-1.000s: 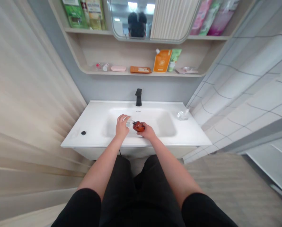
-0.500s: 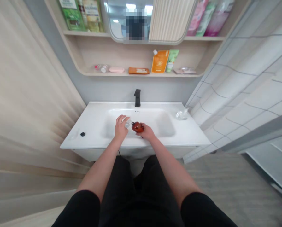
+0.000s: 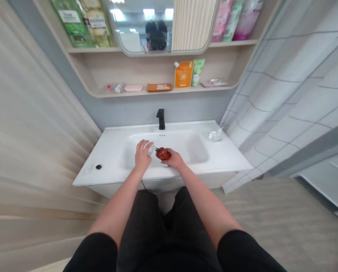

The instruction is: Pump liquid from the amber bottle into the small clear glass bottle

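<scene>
Over the white sink basin, my right hand is wrapped round a brown, amber-looking bottle. The bottle lies tilted on its side, its dark neck pointing left. My left hand is closed on a small clear container, held by the fingertips just left of that neck. Mouth and neck are close together; whether they touch, I cannot tell. Liquid passing between them is too small to make out. A small round black cap lies on the counter to the left.
A black faucet rises behind the basin. On the counter's right stands a clear pump bottle. Above hangs a shelf with an orange pouch, a green tube and a pink case. A curtain borders the left side.
The camera view has shifted and tilted slightly, moving the shelf in the picture. Both hands keep their grips, with the brown bottle's neck still pointing at the clear container.
</scene>
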A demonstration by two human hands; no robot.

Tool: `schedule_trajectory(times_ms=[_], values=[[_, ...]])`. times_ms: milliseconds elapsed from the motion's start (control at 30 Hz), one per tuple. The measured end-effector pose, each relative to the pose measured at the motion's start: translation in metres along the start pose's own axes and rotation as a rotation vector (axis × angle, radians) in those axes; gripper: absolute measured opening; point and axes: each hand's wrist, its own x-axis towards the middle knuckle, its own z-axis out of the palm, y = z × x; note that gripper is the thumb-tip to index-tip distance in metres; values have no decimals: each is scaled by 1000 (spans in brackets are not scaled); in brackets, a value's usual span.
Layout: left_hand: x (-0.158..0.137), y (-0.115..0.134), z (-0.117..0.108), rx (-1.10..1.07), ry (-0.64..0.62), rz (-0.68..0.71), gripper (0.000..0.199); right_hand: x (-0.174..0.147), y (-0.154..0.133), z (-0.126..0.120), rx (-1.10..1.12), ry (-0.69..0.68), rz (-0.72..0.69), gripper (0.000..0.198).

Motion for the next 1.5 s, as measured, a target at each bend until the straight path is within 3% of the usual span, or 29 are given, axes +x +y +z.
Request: schedule_trajectory(times_ms=[1500], values=[[70, 38, -42, 140, -141, 251, 75, -9, -11, -10, 268, 183, -160, 87]])
